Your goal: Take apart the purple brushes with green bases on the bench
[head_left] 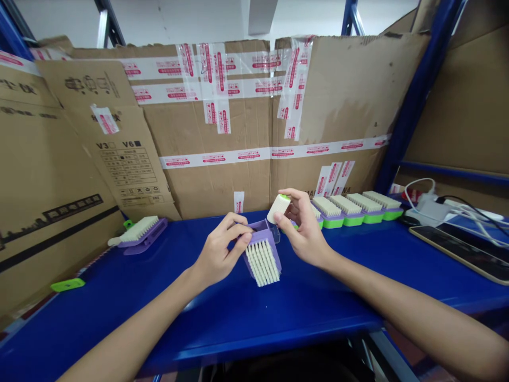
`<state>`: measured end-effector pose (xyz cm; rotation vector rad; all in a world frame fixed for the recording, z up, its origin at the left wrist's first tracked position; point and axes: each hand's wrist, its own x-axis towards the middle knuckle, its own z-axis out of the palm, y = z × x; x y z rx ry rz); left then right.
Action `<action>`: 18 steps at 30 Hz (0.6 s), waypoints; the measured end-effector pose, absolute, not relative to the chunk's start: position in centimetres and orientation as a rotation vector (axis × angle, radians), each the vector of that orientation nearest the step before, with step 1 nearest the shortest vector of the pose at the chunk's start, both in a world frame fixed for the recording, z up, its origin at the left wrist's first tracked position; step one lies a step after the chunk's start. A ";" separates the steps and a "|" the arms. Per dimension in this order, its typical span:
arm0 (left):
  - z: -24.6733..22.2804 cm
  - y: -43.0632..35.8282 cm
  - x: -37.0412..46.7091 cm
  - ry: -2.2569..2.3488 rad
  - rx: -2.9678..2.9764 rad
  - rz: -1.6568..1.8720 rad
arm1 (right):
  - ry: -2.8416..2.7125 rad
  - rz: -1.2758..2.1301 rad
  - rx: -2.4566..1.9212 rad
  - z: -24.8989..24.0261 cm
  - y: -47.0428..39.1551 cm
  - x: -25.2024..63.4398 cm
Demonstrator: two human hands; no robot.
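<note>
My left hand pinches the top edge of a purple brush in the middle of the view, its cream bristles facing me and tilted downward. A clear plastic piece shows at the brush's right side. Just up and to the right, my right hand grips a small white block with a green end between thumb and fingers. The block is close to the brush's upper edge, with a small gap between them. The other fingers of my right hand are curled, and what lies behind them is hidden.
Several green and purple brushes stand in a row at the back right, bristles up. Beyond them are white cables and a phone. Another purple brush and a green piece lie left on the blue table. Cardboard walls the back.
</note>
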<state>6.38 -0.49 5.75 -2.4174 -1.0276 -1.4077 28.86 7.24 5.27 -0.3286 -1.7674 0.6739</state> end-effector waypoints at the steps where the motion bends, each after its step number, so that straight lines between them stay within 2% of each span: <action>1: 5.8 -0.4 6.3 -1.036 -2.402 -1.411 | -1.772 0.659 -0.332 5.2 7.4 28.9; 9: 5.6 0.3 5.7 -1.112 -2.325 -1.426 | -1.891 0.382 -0.430 5.2 8.4 29.4; 18: 5.5 1.4 4.3 -1.259 -2.242 -1.449 | -2.254 0.258 -0.523 4.3 9.3 29.3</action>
